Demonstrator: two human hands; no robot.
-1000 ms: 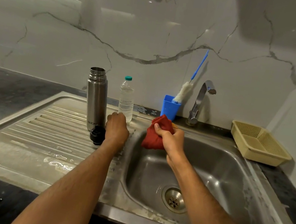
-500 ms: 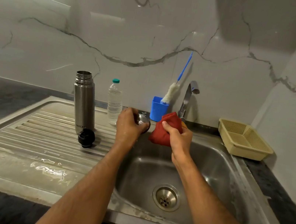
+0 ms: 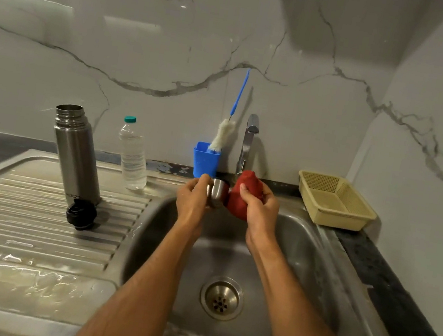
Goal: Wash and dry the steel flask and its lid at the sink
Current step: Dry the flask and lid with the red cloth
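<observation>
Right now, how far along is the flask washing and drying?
Looks mostly washed: the tap is off and the open flask stands on the drainboard beside its black stopper. In hand: the left hand holds the steel cap while the right hand brings the red cloth to it. Left: finishing the cap, possibly drying the rest.

You've got a clear water bottle [image 3: 133,154] w/ teal cap upright at the drainboard's back edge. Blue cup [image 3: 205,160] holds a bottle brush [image 3: 224,136], just left of the tap [image 3: 247,143]. Yellow basket [image 3: 335,200] on counter, far right.
</observation>
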